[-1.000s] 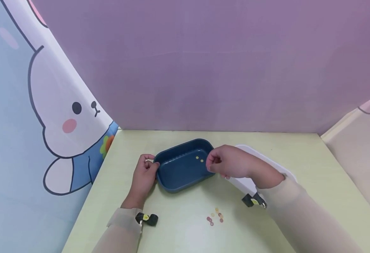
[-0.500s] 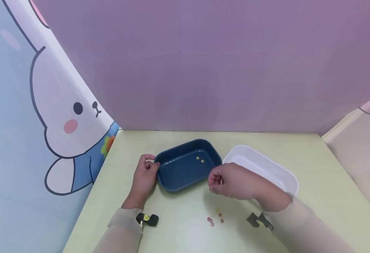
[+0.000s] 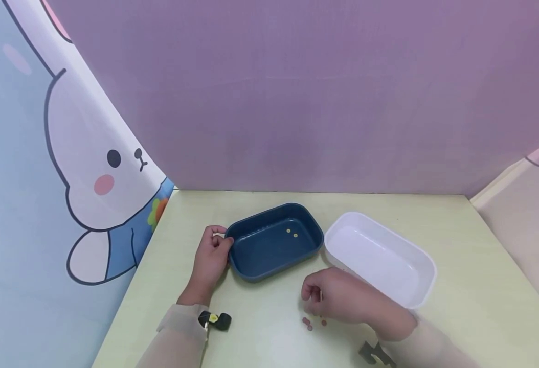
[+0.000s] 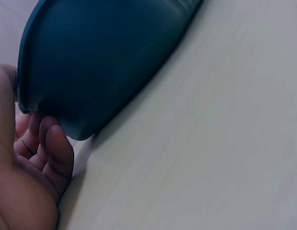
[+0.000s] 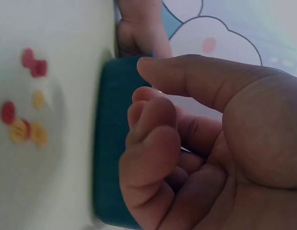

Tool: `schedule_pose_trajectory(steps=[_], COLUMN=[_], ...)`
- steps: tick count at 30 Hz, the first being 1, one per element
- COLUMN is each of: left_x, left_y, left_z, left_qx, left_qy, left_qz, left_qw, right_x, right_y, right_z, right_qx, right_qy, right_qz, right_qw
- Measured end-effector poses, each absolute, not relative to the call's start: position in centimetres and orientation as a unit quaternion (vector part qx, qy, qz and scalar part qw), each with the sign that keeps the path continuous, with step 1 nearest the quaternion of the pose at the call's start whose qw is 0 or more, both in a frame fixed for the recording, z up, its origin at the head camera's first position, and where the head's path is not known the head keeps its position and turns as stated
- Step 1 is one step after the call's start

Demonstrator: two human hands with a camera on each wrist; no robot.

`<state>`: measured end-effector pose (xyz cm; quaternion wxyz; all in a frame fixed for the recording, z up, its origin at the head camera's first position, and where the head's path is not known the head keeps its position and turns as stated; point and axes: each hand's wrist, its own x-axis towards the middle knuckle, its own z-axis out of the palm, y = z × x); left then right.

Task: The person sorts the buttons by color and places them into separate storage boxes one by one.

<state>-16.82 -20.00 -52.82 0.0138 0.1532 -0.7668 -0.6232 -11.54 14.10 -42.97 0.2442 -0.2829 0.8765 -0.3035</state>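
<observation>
A booth-like nook, whether in a home or studio unclear: a purple flat backdrop, a light-blue panel printed with a white cartoon rabbit and a cream panel flank a pale yellow-green tabletop.

A printed cartoon rabbit — left of a purple backdrop.

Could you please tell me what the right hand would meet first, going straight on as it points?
Probably the near side of the blue tray, though the height of the right hand is unclear.
</observation>
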Motion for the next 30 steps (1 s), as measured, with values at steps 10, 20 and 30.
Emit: schedule_pose_trajectory(steps=[10,20,30], left_x=[-16.8,-16.8,-16.7], left_y=[-20.0,-20.0,-19.9], left_z=[-53.0,-53.1,-52.6], left_qx=[0.151,0.151,0.152], left_qy=[-0.768,-0.766,-0.769], left_qz=[-0.623,-0.625,-0.621], left_qw=[0.020,0.021,0.020], right_x=[-10.6,-10.3,-10.1], right_y=[13.8,13.7,13.8], right_z=[-46.1,-48.3,-48.4], right_qx=[-0.277,-0.281,-0.281], right_qy=[0.874,0.883,0.885], right_qz=[-0.329,-0.308,-0.310], right_qw=[0.227,0.214,0.204])
